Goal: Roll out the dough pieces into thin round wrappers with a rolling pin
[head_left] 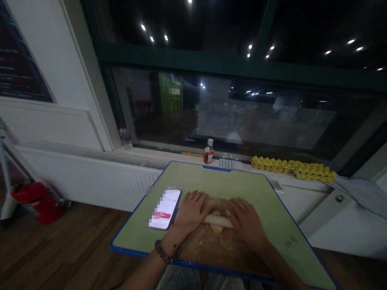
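Observation:
A pale rolling pin (pixel 219 220) lies crosswise on a brown wooden board (pixel 211 251). Under its middle is a small flattened piece of dough (pixel 217 229), showing on both sides of the pin. My left hand (pixel 191 209) rests over the pin's left end, fingers stretched forward and the thumb along the pin. Over the right end lies my right hand (pixel 246 221), palm down, its fingers extended and not wrapped round the pin. Both palms hide the pin's ends. Just left of my left hand, a phone (pixel 165 209) with a lit screen lies on the table.
The green table (pixel 193 173) has a blue rim. Beyond it, the windowsill bears a small bottle with red liquid (pixel 208 152), yellow egg cartons (pixel 292 168) and a clear bottle (pixel 125 137). A radiator (pixel 99 181) runs below; a red bucket-like container (pixel 39 201) stands on the floor at left.

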A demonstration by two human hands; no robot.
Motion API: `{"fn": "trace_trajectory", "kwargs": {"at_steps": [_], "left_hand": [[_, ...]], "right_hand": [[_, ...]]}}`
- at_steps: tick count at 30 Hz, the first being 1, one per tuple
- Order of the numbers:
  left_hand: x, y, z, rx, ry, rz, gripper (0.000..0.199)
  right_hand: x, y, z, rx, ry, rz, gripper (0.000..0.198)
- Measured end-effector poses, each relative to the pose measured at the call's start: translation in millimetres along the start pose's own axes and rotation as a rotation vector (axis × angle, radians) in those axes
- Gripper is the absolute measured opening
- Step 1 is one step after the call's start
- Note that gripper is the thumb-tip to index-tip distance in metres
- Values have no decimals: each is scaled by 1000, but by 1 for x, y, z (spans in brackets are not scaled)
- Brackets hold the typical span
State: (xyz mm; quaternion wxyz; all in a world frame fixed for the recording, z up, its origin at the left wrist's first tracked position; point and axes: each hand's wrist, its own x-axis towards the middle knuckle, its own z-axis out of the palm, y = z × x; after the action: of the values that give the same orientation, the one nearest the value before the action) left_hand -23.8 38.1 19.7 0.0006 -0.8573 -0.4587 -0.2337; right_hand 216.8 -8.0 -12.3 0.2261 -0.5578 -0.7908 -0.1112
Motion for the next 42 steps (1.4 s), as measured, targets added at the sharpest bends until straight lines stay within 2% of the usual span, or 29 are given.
{"fn": "trace_trajectory", "kwargs": {"at_steps": [4,8,10,12,15,17,19,21,24,27,30,34,38,42], "left_hand": [[-4,1,-7,-62,-12,65,32],[-6,2,-15,-102,13,77,31],[-9,3,-20,-117,73,92,34],[-13,5,-24,-139,155,107,39],[-16,9,-30,-191,264,93,43],[-16,12,-31,-225,286,50,37],[-16,16,-30,-252,224,17,31],[-17,20,-27,-281,91,24,32],[-22,22,-17,-321,-88,84,54],[-28,23,-3,-343,-160,78,66],[-30,23,7,-367,-167,29,57],[-28,29,10,-388,-135,-11,45],[-28,43,9,-273,-61,-154,39],[-27,54,12,-130,-21,-187,38]], "right_hand": [[-10,-4,-13,34,-125,-152,45],[-24,-1,-4,-48,-108,-83,32],[-29,0,-2,-20,-90,-24,31],[-31,-1,-4,60,-56,98,32],[-31,-5,-13,294,30,290,39],[-30,-9,-17,481,110,357,40],[-30,-15,-17,625,179,397,40],[-31,-19,-11,709,218,432,38],[-36,-21,1,765,251,490,36],[-41,-19,10,776,278,554,39],[-44,-18,12,781,297,552,41],[-45,-20,9,790,302,543,41],[-45,-21,8,795,290,539,41],[-45,-22,7,786,271,553,42]]}}
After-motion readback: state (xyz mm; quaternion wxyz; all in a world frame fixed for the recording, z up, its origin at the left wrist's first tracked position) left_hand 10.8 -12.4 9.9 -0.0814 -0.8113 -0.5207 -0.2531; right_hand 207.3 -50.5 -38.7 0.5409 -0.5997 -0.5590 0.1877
